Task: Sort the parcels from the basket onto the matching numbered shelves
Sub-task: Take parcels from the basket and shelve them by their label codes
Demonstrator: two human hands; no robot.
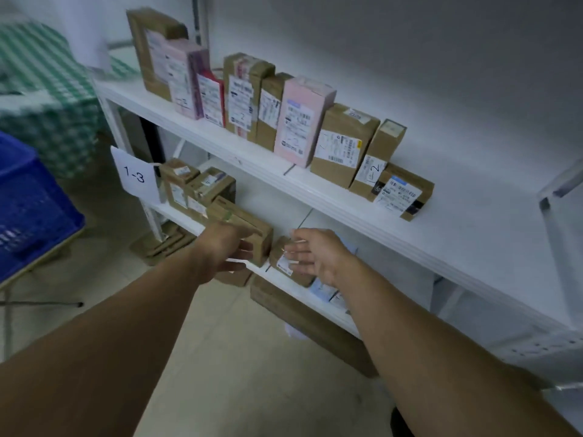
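Both my arms reach to the lower white shelf [318,307], which carries a paper sign reading 1-3 [135,178] at its left end. My left hand [225,250] lies against the front of a brown cardboard parcel [243,223] with its fingers straight. My right hand [315,255] hovers with spread fingers over a small brown parcel with a white label [284,263]. A pale blue parcel [323,290] lies under my right wrist. More brown parcels [192,187] stand at the shelf's left end. The blue basket [28,209] is at the far left.
The upper shelf [252,159] holds a row of several upright brown and pink parcels [303,121], some marked 2. Brown boxes [303,326] lie on the floor under the shelves. A green checked cloth [44,89] covers a table at the back left.
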